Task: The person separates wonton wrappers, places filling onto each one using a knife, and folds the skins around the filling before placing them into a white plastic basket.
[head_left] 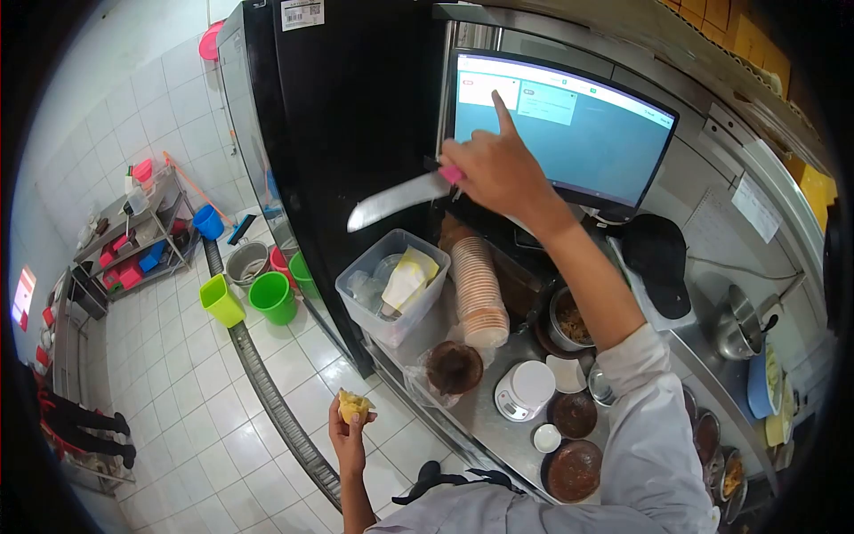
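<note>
My right hand (498, 169) is raised in front of a lit screen (605, 133), its index finger pointing up over a pale box on the display. Its other fingers are wrapped round the pink handle of a knife (400, 200), whose wide blade points left. Low in front of me, over the tiled floor, my left hand (348, 436) pinches a yellowish piece of food (355, 407) between thumb and fingers. Whether the fingertip touches the screen is hard to tell.
On the steel counter stand a clear plastic bin (391, 325), stacked cups (479, 285), a white scale (525, 390) and brown bowls (574, 470). Buckets (272, 298) stand on the floor at left. Dark-clad legs of a person (89, 423) show at far left.
</note>
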Demonstrator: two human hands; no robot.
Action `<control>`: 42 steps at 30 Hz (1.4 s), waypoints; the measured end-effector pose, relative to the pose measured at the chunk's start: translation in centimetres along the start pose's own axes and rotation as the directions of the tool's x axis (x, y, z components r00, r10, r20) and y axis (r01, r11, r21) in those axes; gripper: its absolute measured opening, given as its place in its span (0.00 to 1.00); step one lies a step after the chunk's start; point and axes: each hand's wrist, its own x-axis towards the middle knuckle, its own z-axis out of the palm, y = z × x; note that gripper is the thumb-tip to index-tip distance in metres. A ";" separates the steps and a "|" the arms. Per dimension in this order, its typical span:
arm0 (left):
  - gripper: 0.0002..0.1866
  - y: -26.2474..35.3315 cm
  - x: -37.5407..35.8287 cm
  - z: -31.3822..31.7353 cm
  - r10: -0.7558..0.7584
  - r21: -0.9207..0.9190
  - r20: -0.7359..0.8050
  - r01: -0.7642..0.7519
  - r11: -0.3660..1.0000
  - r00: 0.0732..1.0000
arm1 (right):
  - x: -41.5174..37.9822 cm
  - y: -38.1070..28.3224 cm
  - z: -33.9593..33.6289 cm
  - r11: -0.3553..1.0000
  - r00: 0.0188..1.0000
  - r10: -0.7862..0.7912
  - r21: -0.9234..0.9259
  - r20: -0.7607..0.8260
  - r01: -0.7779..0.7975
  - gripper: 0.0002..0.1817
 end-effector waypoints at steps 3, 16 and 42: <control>0.31 -0.6 -0.1 0.9 -0.028 -0.033 0.044 0.030 0.999 0.999 | -4.1 -3.3 -0.8 0.984 0.995 0.037 0.173 0.097 -0.053 0.04; 0.35 -6.9 -4.5 18.7 -0.256 0.100 0.846 0.332 0.938 0.468 | -53.4 -33.2 -18.6 -0.307 -0.165 0.822 0.180 0.546 -0.935 0.11; 0.56 -2.6 -69.8 50.1 0.069 0.458 0.327 0.222 0.861 -0.943 | -76.8 -49.8 -62.3 -0.379 -0.807 0.565 0.813 -0.175 -0.442 0.12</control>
